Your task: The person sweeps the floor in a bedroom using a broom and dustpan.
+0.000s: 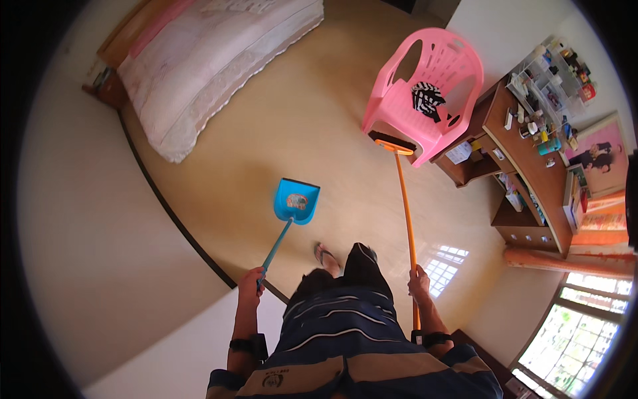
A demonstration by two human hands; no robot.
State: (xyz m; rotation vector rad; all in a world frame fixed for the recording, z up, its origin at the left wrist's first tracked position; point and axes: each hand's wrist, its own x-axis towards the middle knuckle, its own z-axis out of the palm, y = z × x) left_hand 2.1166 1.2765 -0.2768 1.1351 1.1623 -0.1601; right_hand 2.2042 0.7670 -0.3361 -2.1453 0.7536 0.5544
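Observation:
My left hand [250, 283] is closed round the handle of a blue long-handled dustpan [282, 209], whose pan is held out in front of me to the left. A label or some litter shows in the pan; I cannot tell which. On the other side, my right hand [419, 284] grips the orange pole of a broom [406, 206]. The broom's orange head with dark bristles reaches to the front legs of a pink plastic chair [432, 73]. Black-and-white striped cloth [427, 100] lies on the chair's seat.
A bed [219, 60] with a pale cover stands at the far left. Along the right wall is a brown wooden desk [525, 159] carrying bottles, organisers and a framed picture [601, 156]. A barred window [578, 332] is at the lower right. Smooth tan floor [246, 146] lies between.

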